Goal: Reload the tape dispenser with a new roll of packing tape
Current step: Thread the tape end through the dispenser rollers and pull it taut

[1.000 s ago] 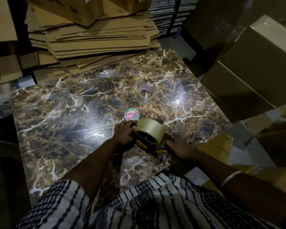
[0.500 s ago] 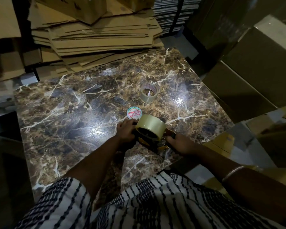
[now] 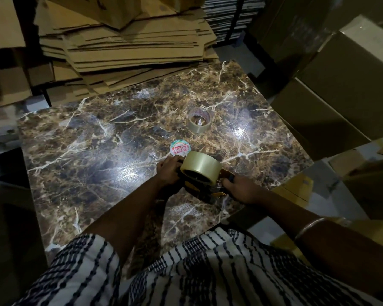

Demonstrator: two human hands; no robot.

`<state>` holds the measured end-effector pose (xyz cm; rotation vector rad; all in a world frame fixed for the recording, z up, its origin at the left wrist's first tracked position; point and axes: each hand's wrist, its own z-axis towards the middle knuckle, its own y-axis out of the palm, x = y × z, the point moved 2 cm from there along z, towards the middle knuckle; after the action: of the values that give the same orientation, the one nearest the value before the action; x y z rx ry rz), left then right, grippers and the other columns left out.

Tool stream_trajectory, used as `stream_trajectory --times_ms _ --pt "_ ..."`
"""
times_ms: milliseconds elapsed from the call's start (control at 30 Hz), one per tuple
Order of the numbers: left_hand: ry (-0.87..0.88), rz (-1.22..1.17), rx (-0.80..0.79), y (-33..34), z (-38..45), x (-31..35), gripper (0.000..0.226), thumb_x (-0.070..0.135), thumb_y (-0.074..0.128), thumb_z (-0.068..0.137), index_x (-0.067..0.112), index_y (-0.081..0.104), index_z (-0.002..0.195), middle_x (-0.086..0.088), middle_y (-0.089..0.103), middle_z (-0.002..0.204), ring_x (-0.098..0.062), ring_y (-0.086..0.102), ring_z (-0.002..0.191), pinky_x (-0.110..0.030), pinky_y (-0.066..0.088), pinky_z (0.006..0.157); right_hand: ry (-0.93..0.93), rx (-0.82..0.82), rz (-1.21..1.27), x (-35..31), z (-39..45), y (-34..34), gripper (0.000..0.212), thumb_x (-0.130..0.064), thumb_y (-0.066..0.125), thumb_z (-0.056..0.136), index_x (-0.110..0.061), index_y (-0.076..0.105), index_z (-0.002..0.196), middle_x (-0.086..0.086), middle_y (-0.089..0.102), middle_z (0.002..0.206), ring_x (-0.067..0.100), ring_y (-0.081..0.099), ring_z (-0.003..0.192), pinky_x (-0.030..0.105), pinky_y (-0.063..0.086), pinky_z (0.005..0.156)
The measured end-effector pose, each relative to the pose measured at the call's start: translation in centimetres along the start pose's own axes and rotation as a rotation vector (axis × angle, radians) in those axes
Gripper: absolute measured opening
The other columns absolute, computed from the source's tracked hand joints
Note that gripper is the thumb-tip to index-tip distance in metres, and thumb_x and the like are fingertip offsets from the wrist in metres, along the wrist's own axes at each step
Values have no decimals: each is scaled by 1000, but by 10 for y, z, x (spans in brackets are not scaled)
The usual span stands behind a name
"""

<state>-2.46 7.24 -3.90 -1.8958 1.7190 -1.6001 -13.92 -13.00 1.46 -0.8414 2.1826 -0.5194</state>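
Note:
A full roll of clear packing tape [image 3: 201, 167] sits on the yellow and black tape dispenser [image 3: 210, 192], near the front right edge of the marble table [image 3: 93, 155]. My left hand [image 3: 169, 171] grips the roll's left side. My right hand [image 3: 239, 191] holds the dispenser's right end. An almost used-up tape roll [image 3: 199, 123] lies flat farther back on the table. A round paper label [image 3: 180, 148] lies just behind the full roll. Most of the dispenser is hidden under the roll and my hands.
Stacks of flat cardboard [image 3: 128, 47] lie behind the table's far edge. Large cardboard boxes [image 3: 341, 93] stand close along the right side. More yellowish boxes [image 3: 296, 186] sit on the floor at the right front corner.
Both hands stay on the roll and dispenser with hardly any shift. The view has drifted slightly, so everything sits a bit lower and to the right in the picture.

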Motion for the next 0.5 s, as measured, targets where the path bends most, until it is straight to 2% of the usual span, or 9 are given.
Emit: stream_trajectory --times_ms 100,133,200,233,300,333,400,433,500 --pt "-53 -78 17 -1 0 -3 54 2 67 85 2 50 137 -18 50 142 -28 40 135 -10 21 85 2 39 0 1 0 0 43 -35 45 104 1 65 92 10 60 72 17 53 60 28 36 56" --pt "-63 -101 18 -2 0 -2 54 3 67 84 3 52 136 -18 51 140 -28 41 134 -12 21 82 3 50 -7 2 0 1 41 -34 46 104 0 65 91 9 60 72 16 53 60 27 37 56" --pt "-50 -111 -8 -6 -1 2 52 6 67 85 3 53 135 -17 52 140 -28 40 135 -22 21 88 0 56 -12 2 1 1 40 -33 47 104 -1 66 90 7 60 69 14 53 59 26 37 56" --pt "-40 -117 -23 -9 -3 3 52 11 66 86 1 54 135 -18 53 140 -28 41 135 -22 22 88 -2 57 -14 2 2 1 40 -33 47 104 -2 65 88 6 59 67 13 53 57 26 37 55" --pt "-47 -148 -53 -10 -1 2 59 24 57 76 -3 59 129 -21 59 131 -32 49 127 -11 29 78 -10 46 -4 5 2 1 41 -34 47 104 -2 65 86 6 58 64 15 53 56 28 37 55" --pt "-49 -156 -61 -9 0 -1 62 24 52 67 -4 63 122 -22 64 122 -34 55 118 -9 35 78 -13 32 3 8 3 2 42 -35 46 104 0 65 89 8 60 66 19 56 58 30 39 57" --pt "-43 -136 -96 1 6 -11 52 23 51 61 -3 71 101 -18 68 102 -34 60 103 -19 41 75 -6 1 -8 14 3 4 46 -42 46 102 -1 68 97 15 67 75 29 64 67 37 48 64" --pt "-16 -99 -107 8 9 -18 47 26 53 60 3 74 96 -14 68 100 -34 59 105 -28 40 77 -1 -13 -11 16 1 4 52 -49 45 99 -3 68 100 17 70 80 32 67 73 42 52 69" --pt "32 -33 -63 16 12 -27 53 32 59 57 18 73 106 -1 63 111 -30 48 121 -41 38 95 -13 -26 -42 22 0 6 70 -65 37 86 -5 69 103 18 71 85 33 68 78 49 54 76"
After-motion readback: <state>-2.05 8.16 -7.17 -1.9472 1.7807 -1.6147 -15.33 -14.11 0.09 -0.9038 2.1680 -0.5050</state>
